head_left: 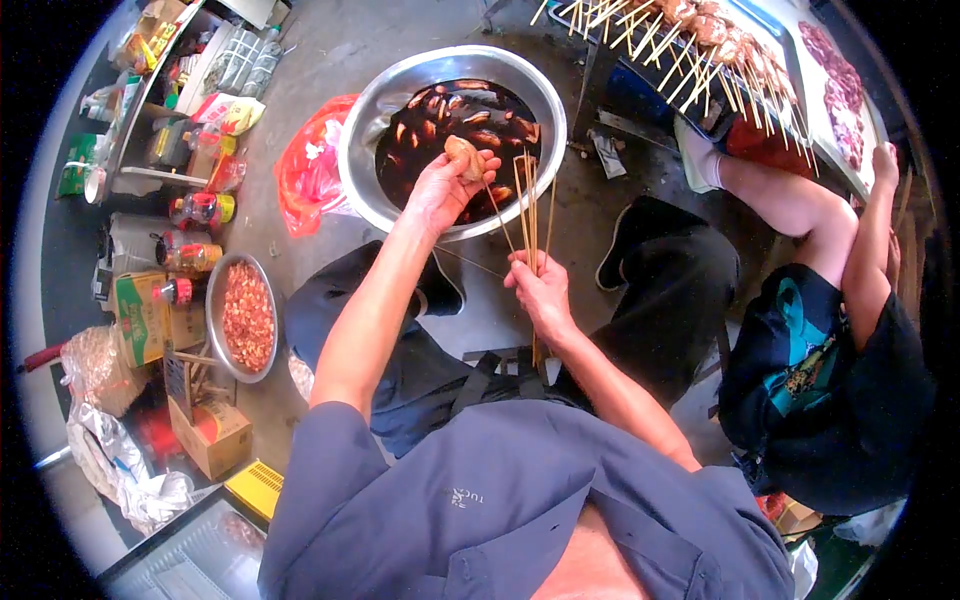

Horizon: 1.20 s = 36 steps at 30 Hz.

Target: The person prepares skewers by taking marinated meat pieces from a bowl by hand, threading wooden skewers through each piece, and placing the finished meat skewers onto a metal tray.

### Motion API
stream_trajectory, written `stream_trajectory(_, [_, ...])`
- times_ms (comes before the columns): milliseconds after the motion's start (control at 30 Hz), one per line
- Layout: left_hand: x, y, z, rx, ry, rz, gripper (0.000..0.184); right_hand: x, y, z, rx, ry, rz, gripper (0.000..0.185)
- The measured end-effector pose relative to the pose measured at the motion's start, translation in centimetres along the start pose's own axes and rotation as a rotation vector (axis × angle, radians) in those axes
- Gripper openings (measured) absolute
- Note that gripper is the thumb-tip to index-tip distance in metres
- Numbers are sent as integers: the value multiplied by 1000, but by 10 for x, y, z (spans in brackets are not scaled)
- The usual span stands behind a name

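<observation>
My left hand [438, 192] pinches a meat piece [463, 158]; my right hand [543, 293] clasps bamboo skewers [532, 228], one slanting forward-left from its fingers [517, 270] toward the meat piece.

**Supports: floor, shelf, stand**

Grey floor [310, 65] carries the steel basin [362, 135], red plastic bag [303, 170] right beside it. Diced-meat bowl [213, 320] further left, base hidden. Left shelf [138, 103]: packets, one yellow [158, 42]. Right, dark stand [595, 82]: tray [765, 25] of skewered meat, white tray [811, 92] of raw meat alongside.
</observation>
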<state>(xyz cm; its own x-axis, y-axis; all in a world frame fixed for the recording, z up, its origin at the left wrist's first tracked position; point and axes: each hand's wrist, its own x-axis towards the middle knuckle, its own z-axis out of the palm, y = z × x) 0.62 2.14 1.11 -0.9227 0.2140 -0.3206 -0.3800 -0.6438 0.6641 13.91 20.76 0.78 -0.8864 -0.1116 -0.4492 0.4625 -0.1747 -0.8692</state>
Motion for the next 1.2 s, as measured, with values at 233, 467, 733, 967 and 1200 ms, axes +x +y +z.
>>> stream_trajectory(233, [0, 0, 3, 3, 87, 34, 27, 2, 3, -1, -18, -17, 0, 17])
stream_trajectory(467, [-2, -6, 3, 142, 118, 8, 30, 2, 3, -3, -33, -22, -2, 16])
stream_trajectory(733, [-7, -14, 10, 242, 135, -36, 27, -3, 5, 3, 91, 12, 43, 14])
stream_trajectory(967, [-9, -15, 12, 268, 103, -82, 26, -6, 4, 12, 138, 35, 51, 14])
stream_trajectory(1200, [-15, -12, 19, 321, 74, -115, 28, 3, -22, 20, 252, 54, 104, 12])
